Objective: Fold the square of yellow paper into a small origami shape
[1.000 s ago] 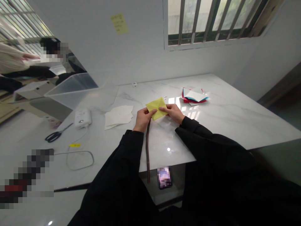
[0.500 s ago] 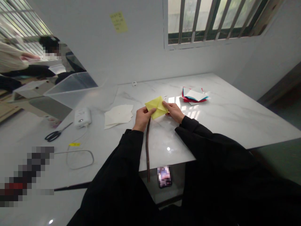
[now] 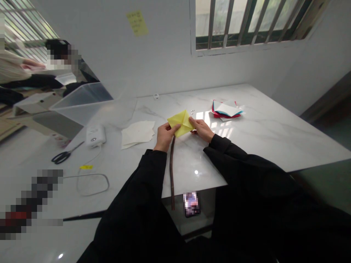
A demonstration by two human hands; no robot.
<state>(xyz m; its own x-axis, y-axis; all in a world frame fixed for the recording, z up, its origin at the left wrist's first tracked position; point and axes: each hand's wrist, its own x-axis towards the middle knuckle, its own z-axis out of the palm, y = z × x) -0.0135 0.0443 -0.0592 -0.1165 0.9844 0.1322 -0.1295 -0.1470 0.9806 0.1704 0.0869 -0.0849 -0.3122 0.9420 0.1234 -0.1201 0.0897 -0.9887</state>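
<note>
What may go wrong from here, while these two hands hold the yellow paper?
The brown strip lies just below the left hand and sticks out past the edge of the marble table, so the black sleeve might knock it off. The small silver pieces sit close beyond the yellow paper, so the right hand or the paper might scatter them.

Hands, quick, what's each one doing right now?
Left hand: closed, holding the folded yellow paper at its left side.
Right hand: closed, holding the same paper at its right side.
</note>
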